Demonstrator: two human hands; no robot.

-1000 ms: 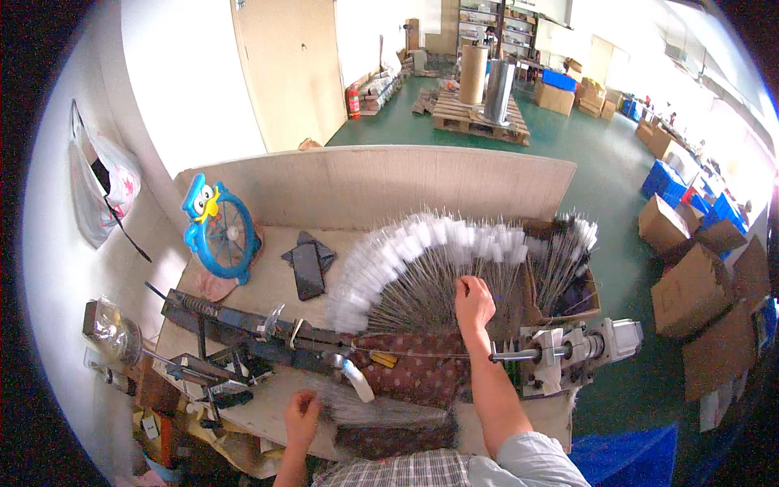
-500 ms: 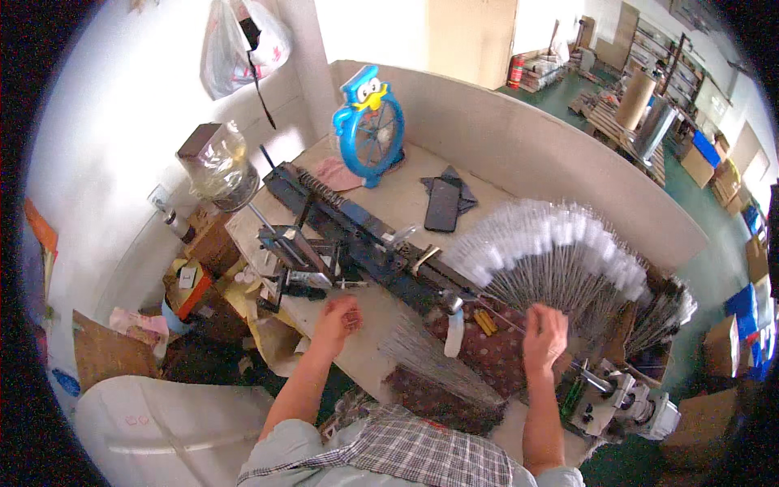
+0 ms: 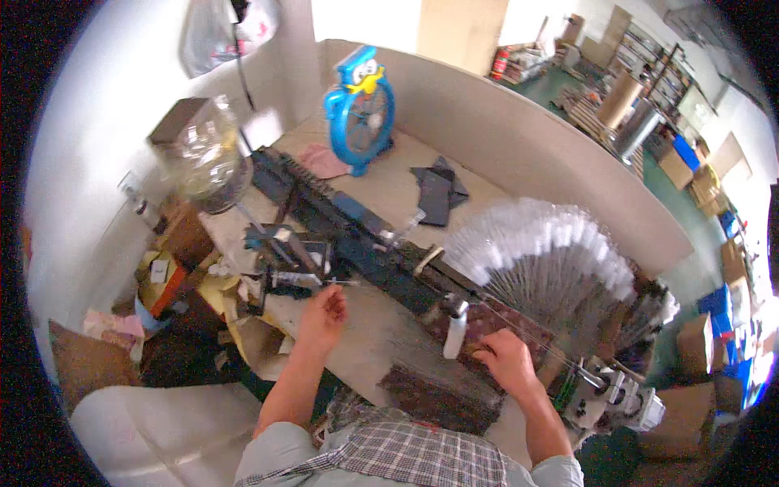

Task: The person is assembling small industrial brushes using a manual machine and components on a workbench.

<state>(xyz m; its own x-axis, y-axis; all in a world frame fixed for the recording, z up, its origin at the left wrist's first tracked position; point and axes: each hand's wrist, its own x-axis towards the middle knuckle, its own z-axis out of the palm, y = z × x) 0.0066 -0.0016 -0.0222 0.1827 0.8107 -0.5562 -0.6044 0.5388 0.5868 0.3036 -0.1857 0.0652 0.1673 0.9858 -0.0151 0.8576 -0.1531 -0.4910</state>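
A bare strip of bench [image 3: 369,325] lies open right of the left hand [image 3: 327,308], reaching thin wires [image 3: 430,353] between both hands. Beyond the strip, a black rail [image 3: 365,253] bars passage. A white handle [image 3: 456,334] stands just left of the right hand [image 3: 508,359]; brushes [image 3: 560,252] spread beyond, and a machine head [image 3: 618,398] blocks its right.

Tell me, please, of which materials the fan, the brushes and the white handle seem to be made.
Fan: probably glossy plastic; it is bright blue, smooth and rounded.
Brushes: stems look like metal wire, thin, straight and grey; tips are perhaps nylon bristle, white and fuzzy.
White handle: maybe smooth plastic, pale and even; blur leaves this open.
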